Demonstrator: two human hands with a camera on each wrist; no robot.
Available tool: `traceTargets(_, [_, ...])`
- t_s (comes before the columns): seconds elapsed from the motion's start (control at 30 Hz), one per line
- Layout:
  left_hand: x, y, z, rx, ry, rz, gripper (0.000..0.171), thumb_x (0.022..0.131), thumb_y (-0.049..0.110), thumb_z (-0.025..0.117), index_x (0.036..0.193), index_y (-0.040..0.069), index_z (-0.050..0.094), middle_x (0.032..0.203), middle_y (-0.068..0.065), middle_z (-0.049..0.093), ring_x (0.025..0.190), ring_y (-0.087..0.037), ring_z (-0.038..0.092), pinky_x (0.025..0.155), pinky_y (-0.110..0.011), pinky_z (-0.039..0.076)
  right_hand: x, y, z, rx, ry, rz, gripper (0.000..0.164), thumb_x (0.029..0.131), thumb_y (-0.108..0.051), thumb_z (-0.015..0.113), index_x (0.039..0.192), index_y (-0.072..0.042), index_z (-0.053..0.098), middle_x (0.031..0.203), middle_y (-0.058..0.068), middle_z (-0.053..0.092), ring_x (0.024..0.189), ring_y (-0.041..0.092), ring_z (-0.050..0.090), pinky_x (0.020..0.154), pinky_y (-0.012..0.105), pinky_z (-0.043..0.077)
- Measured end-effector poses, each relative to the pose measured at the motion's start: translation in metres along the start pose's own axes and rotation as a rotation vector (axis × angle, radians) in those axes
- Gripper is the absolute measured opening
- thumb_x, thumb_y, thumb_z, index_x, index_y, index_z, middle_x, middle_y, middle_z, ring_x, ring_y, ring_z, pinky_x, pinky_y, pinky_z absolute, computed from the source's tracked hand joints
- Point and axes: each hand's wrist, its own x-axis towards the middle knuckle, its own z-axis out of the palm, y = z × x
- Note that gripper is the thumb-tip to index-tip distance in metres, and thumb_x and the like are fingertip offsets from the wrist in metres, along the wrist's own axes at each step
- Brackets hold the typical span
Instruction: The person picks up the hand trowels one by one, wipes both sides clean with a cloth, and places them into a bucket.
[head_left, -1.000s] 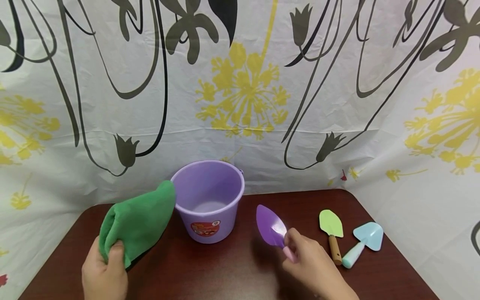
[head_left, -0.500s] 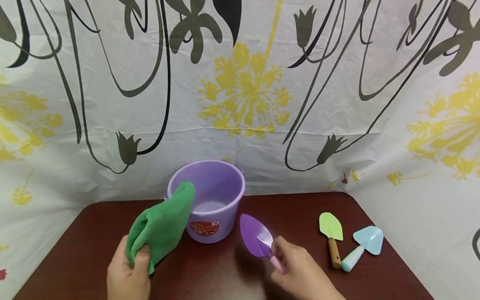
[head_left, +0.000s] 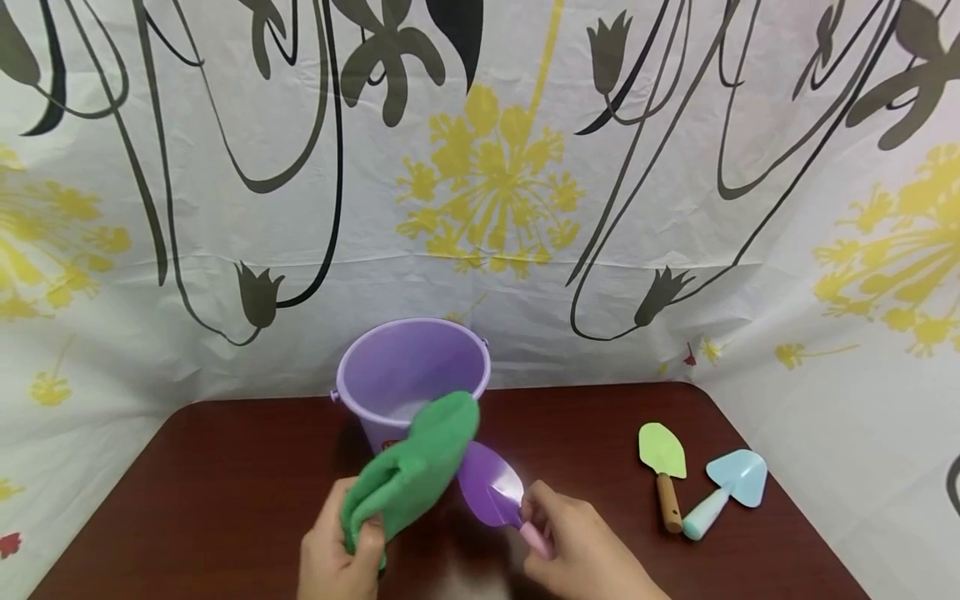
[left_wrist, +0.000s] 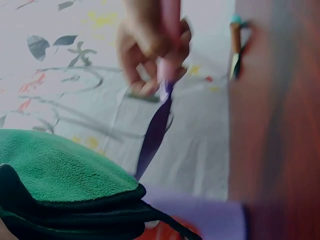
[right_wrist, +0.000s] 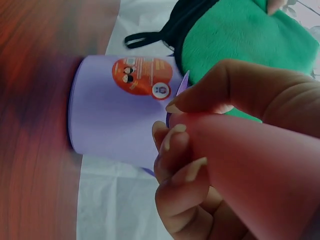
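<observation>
In the head view my left hand [head_left: 341,546] grips a folded green cloth [head_left: 416,467] with dark edging, held in front of a purple bucket [head_left: 375,408]. My right hand [head_left: 577,542] holds a trowel by its pink handle [right_wrist: 250,165], fingers wrapped round it. The trowel's purple blade [head_left: 491,487] points up and left, its tip beside the cloth's right edge. Whether cloth and blade touch I cannot tell. In the right wrist view the bucket's red label [right_wrist: 140,77] shows behind the handle, and the cloth has a black loop.
A green trowel [head_left: 662,454] with a wooden handle and a light-blue trowel [head_left: 738,479] lie at the right of the dark brown table [head_left: 187,492]. A white patterned curtain [head_left: 480,275] hangs behind the table.
My left hand has carried the cloth rightward, from the bucket's left side to its front. My right hand has drifted left with the trowel, so blade and cloth are now close together.
</observation>
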Motion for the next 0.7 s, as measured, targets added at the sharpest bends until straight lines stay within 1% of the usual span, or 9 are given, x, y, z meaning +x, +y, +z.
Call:
traceTargets(0.07, [-0.006, 0.001, 0.008, -0.032, -0.021, 0.07, 0.034, 0.078, 0.0, 0.061, 0.104, 0.021, 0.069, 0.059, 0.018, 0.056, 0.053, 0.005, 0.049, 0.05, -0.017, 0.041, 0.0, -0.001, 0.002, 0.015, 0.004, -0.002, 0.039, 0.069, 0.002, 0.071, 0.093, -0.022, 0.053, 0.074, -0.016, 0.053, 0.067, -0.008, 0.049, 0.056, 0.015, 0.046])
traceTargets(0.17, [-0.013, 0.002, 0.019, -0.04, -0.053, 0.16, 0.039, 0.074, -0.002, 0.062, 0.103, 0.022, 0.068, 0.061, 0.022, 0.056, 0.054, 0.007, 0.048, 0.05, -0.015, 0.041, 0.001, -0.003, 0.003, 0.027, 0.01, 0.006, 0.038, 0.07, 0.002, 0.07, 0.095, -0.021, 0.053, 0.073, -0.013, 0.057, 0.065, -0.008, 0.048, 0.055, 0.015, 0.045])
traceTargets(0.23, [-0.016, 0.002, 0.023, -0.028, -0.073, 0.204, 0.042, 0.073, -0.002, 0.064, 0.105, 0.025, 0.067, 0.073, 0.021, 0.067, 0.063, 0.008, 0.053, 0.055, -0.013, 0.043, 0.001, -0.004, 0.003, 0.027, 0.01, 0.015, 0.037, 0.071, 0.001, 0.07, 0.094, -0.021, 0.053, 0.073, -0.012, 0.057, 0.065, -0.008, 0.048, 0.055, 0.015, 0.045])
traceTargets(0.3, [-0.018, 0.004, 0.028, -0.017, -0.095, 0.212, 0.045, 0.074, -0.001, 0.064, 0.108, 0.028, 0.068, 0.091, 0.019, 0.075, 0.073, 0.008, 0.06, 0.06, -0.011, 0.047, 0.002, -0.005, 0.004, 0.031, 0.012, 0.019, 0.035, 0.072, 0.002, 0.069, 0.093, -0.021, 0.052, 0.071, -0.014, 0.054, 0.065, -0.008, 0.048, 0.054, 0.015, 0.045])
traceTargets(0.4, [-0.021, 0.007, 0.032, -0.014, -0.131, 0.191, 0.048, 0.077, 0.0, 0.064, 0.111, 0.034, 0.067, 0.115, 0.02, 0.075, 0.09, 0.004, 0.07, 0.07, -0.01, 0.053, 0.002, -0.007, 0.006, 0.033, 0.03, 0.008, 0.035, 0.072, 0.003, 0.068, 0.091, -0.021, 0.051, 0.069, -0.018, 0.047, 0.064, -0.009, 0.047, 0.054, 0.015, 0.045])
traceTargets(0.47, [-0.022, 0.008, 0.033, -0.009, -0.156, 0.17, 0.049, 0.079, 0.001, 0.064, 0.112, 0.037, 0.066, 0.118, 0.024, 0.072, 0.097, 0.002, 0.071, 0.075, -0.013, 0.055, 0.003, -0.008, 0.007, 0.035, 0.042, -0.004, 0.036, 0.072, 0.005, 0.068, 0.089, -0.021, 0.05, 0.069, -0.019, 0.045, 0.064, -0.009, 0.047, 0.054, 0.015, 0.045])
traceTargets(0.57, [-0.022, 0.008, 0.036, 0.003, -0.182, 0.167, 0.047, 0.081, 0.003, 0.065, 0.111, 0.039, 0.064, 0.122, 0.028, 0.069, 0.107, 0.0, 0.07, 0.085, -0.017, 0.057, 0.003, -0.009, 0.009, 0.03, 0.062, -0.024, 0.037, 0.07, 0.006, 0.067, 0.089, -0.021, 0.05, 0.069, -0.018, 0.044, 0.065, -0.009, 0.047, 0.055, 0.014, 0.046])
traceTargets(0.63, [-0.022, 0.007, 0.038, -0.004, -0.194, 0.185, 0.044, 0.081, 0.002, 0.066, 0.109, 0.037, 0.063, 0.125, 0.029, 0.067, 0.114, -0.002, 0.069, 0.093, -0.014, 0.053, 0.004, -0.01, 0.01, 0.028, 0.073, -0.026, 0.039, 0.07, 0.007, 0.068, 0.09, -0.021, 0.051, 0.071, -0.018, 0.044, 0.066, -0.009, 0.048, 0.056, 0.014, 0.046])
traceTargets(0.7, [-0.021, 0.006, 0.04, -0.034, -0.201, 0.215, 0.043, 0.079, 0.001, 0.067, 0.107, 0.032, 0.062, 0.128, 0.026, 0.067, 0.121, -0.005, 0.066, 0.106, -0.01, 0.043, 0.005, -0.012, 0.011, 0.023, 0.086, -0.018, 0.04, 0.071, 0.007, 0.069, 0.091, -0.023, 0.051, 0.071, -0.017, 0.044, 0.067, -0.007, 0.048, 0.058, 0.015, 0.046])
